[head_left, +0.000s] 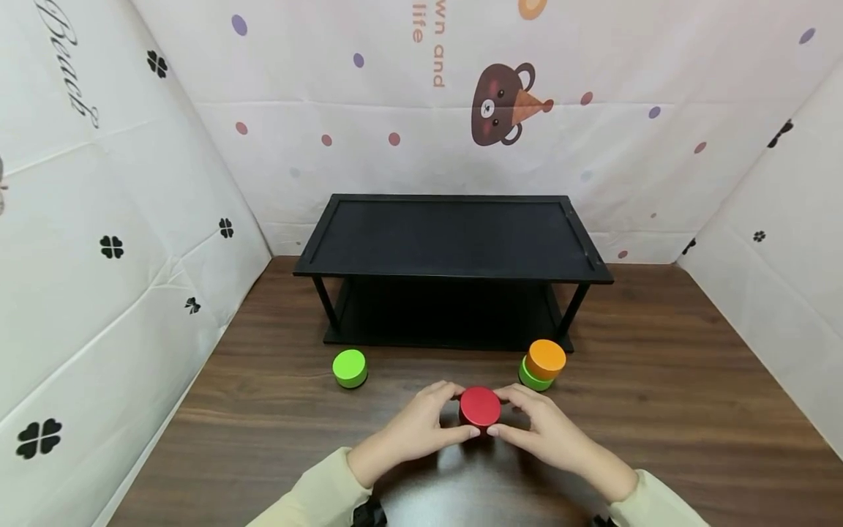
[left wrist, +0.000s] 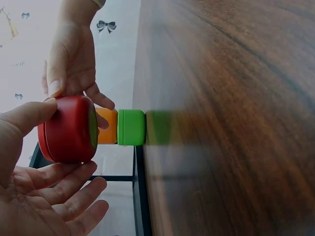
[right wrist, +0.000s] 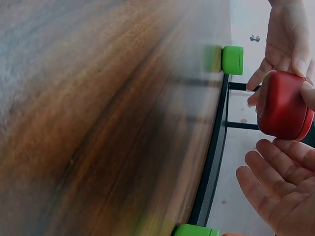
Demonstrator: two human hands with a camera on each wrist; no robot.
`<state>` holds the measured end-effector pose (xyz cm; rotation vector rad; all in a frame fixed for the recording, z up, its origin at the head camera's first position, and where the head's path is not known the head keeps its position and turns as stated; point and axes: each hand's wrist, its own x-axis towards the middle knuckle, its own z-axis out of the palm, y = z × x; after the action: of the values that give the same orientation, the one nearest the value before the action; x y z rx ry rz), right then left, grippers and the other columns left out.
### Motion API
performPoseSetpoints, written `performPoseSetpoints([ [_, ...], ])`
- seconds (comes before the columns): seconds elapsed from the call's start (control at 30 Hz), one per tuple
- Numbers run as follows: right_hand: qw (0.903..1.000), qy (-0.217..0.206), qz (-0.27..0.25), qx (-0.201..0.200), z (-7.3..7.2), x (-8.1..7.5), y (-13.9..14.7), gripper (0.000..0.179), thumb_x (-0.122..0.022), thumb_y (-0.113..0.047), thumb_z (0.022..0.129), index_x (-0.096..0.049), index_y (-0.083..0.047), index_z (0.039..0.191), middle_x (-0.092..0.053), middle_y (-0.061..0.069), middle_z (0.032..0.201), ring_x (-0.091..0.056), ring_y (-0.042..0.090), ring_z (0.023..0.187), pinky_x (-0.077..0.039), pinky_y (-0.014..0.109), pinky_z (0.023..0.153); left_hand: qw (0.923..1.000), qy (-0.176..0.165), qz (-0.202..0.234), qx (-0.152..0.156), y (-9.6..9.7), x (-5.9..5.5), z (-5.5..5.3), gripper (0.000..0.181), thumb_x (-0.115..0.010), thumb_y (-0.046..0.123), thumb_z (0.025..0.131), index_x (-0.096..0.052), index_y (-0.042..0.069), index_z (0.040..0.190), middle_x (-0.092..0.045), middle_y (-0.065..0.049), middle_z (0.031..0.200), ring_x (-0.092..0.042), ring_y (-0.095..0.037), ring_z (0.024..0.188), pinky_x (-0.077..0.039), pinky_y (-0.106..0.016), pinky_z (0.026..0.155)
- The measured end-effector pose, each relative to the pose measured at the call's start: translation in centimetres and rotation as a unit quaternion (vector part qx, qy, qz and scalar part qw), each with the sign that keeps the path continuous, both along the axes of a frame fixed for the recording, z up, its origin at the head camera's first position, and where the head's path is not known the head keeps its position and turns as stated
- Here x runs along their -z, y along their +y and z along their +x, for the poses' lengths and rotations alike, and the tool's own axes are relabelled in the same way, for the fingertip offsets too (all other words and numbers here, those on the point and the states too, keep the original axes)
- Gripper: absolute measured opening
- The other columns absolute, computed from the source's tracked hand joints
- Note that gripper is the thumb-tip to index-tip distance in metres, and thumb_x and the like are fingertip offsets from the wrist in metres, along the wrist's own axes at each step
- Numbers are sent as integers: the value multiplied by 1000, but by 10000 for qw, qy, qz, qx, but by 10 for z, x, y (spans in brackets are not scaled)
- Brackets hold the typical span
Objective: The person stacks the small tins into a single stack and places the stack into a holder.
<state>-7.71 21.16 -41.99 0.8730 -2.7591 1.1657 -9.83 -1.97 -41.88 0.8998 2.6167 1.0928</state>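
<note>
Between both hands is a small round red tin [head_left: 480, 405] with a flat lid, its seam showing in the left wrist view. My left hand [head_left: 424, 423] pinches it from the left, thumb at the near side and a fingertip at the far side. From the right, my right hand [head_left: 543, 428] pinches it the same way, the thumbs nearly meeting. Seen in the right wrist view, the red tin [right wrist: 285, 105] is held up off the table, lid upward. Ahead on the left sits a green tin [head_left: 350, 368]. Ahead on the right, an orange tin [head_left: 546, 359] is stacked on another green tin [head_left: 535, 379].
A black two-level rack [head_left: 448, 236] stands at the back of the brown wooden table [head_left: 263, 439], just behind the tins. White patterned cloth [head_left: 395, 168] hangs behind and at both sides.
</note>
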Motion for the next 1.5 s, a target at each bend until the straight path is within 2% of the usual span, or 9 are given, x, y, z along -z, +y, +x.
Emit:
performPoseSetpoints([
  [0.43,9999,126,59,54,-2,-10,3,33,-69,-32,87,-62,-17,115,-64,-9,107,-57,5,95,-53,33,81,9998,160,0,104,3,-13,-3,47,-70,40,85,-59,12,120,-63,2,114,-58,-20,112,-48,-37,93],
  [0.83,9997,207,131,92,-1,-21,9,32,-70,-30,87,-61,-16,115,-63,-10,105,-57,4,95,-52,34,80,9990,346,-91,271,10,-18,-8,48,-69,42,85,-59,12,121,-62,3,114,-58,-17,110,-49,-32,91],
  [1.1,9990,312,260,200,-2,-29,13,33,-71,-32,86,-62,-17,114,-61,-12,104,-57,5,93,-52,33,81,9986,382,35,352,16,-21,-13,48,-70,40,85,-59,11,120,-62,1,115,-59,-20,109,-49,-32,92],
  [1.3,9988,252,265,324,-2,-30,17,35,-71,-33,85,-62,-16,115,-60,-11,105,-57,6,96,-53,41,83,9986,330,32,406,20,-24,-18,48,-70,41,84,-59,11,121,-62,1,116,-58,-20,110,-47,-33,94],
  [1.5,9984,353,223,382,-5,-29,19,34,-72,-32,85,-62,-17,115,-59,-12,105,-57,7,94,-53,39,81,9982,383,-1,458,21,-27,-23,48,-71,39,84,-59,11,121,-62,1,116,-57,-14,108,-47,-32,93],
])
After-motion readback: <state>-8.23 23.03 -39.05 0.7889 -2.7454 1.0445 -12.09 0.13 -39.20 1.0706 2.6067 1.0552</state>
